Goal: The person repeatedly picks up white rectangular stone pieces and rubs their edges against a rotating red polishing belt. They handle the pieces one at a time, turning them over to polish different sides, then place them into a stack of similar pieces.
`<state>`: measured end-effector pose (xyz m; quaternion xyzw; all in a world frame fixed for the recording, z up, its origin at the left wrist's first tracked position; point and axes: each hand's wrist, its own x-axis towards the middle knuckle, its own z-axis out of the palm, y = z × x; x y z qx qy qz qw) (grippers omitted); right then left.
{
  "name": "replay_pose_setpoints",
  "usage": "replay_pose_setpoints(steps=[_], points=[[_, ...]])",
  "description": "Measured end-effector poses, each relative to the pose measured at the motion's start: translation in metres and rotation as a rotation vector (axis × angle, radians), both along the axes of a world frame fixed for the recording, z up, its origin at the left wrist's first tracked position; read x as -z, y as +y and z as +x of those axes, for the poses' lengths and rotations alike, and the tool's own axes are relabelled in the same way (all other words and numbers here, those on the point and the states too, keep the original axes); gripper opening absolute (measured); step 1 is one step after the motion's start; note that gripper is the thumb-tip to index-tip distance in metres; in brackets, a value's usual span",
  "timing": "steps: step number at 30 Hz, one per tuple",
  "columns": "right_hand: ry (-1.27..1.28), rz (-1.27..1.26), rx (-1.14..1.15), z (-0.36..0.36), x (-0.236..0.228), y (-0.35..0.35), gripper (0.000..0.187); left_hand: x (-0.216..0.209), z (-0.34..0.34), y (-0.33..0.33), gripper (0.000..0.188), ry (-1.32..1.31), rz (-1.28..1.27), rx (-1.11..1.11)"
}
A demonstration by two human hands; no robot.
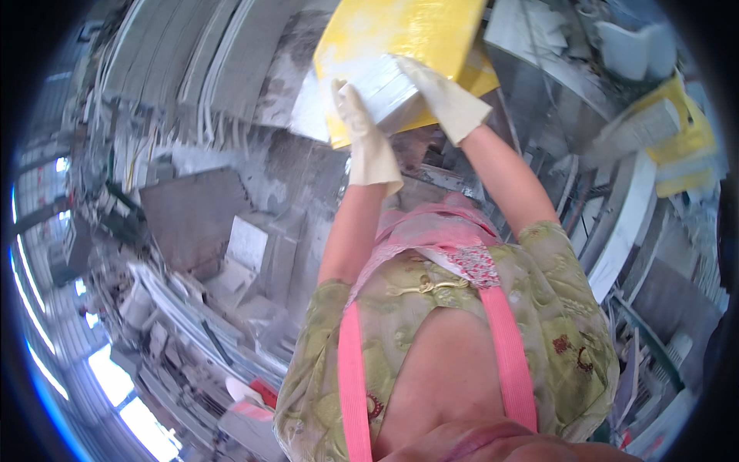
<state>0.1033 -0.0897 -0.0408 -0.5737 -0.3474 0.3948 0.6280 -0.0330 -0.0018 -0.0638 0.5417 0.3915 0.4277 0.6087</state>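
Far ahead, the gloved left hand (363, 131) and right hand (450, 96) clasp a pale grey stone block (389, 88) against a yellow sheet (400, 35). Its smooth, dusty faces could slip through the gloves, apparently over stacked slabs (200, 69) at left.
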Motion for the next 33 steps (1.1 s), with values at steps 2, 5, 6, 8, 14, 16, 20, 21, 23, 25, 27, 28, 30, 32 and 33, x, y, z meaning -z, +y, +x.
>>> replay_pose_setpoints(steps=[2,5,6,8,14,16,20,21,23,25,27,28,30,32,33], points=[[-0.171,-0.017,0.040,-0.006,0.004,-0.004,0.055,-0.011,-0.009,-0.019,0.060,-0.075,-0.094,0.134],[-0.461,-0.095,0.151,-0.012,0.005,-0.012,0.052,-0.035,-0.010,-0.026,0.066,0.280,0.004,0.231],[-0.817,0.130,0.262,-0.012,-0.001,-0.008,0.052,-0.044,-0.015,-0.030,0.068,0.354,-0.182,0.145],[-0.515,-0.093,0.166,-0.012,-0.013,-0.023,0.051,-0.063,-0.024,-0.033,0.076,0.328,0.000,0.337],[-0.296,-0.106,0.163,-0.021,-0.034,-0.040,0.053,-0.117,-0.031,0.001,0.112,0.668,0.360,0.591],[-0.323,-0.114,0.148,-0.018,-0.024,-0.033,0.054,-0.116,-0.013,0.022,0.125,1.062,0.548,0.732],[-0.379,-0.162,0.113,-0.008,0.003,-0.008,0.054,-0.076,0.032,0.056,0.117,1.217,0.755,0.847],[-0.389,-0.171,0.104,-0.007,0.006,-0.002,0.055,-0.068,0.034,0.065,0.099,1.209,0.733,0.849],[-0.378,-0.126,0.117,-0.008,0.008,0.006,0.055,-0.057,0.033,0.080,0.081,1.106,0.694,0.972],[-0.342,-0.030,0.179,-0.009,0.009,0.008,0.054,-0.049,0.031,0.089,0.070,1.021,0.707,1.098],[-0.301,0.045,0.200,-0.013,0.007,0.011,0.053,-0.047,0.028,0.091,0.067,0.975,1.292,1.051],[-0.271,-0.001,0.180,-0.017,0.008,0.007,0.051,-0.045,0.026,0.085,0.066,0.910,1.311,1.043],[-0.043,-0.053,0.087,-0.018,0.007,0.005,0.051,-0.051,0.026,0.072,0.067,1.130,1.078,0.903],[0.166,0.143,0.033,-0.018,0.003,0.003,0.055,-0.061,0.028,0.051,0.079,1.372,0.929,0.679],[-0.042,0.195,0.059,-0.015,-0.001,-0.004,0.056,-0.068,0.030,0.041,0.084,1.340,0.898,0.620]])
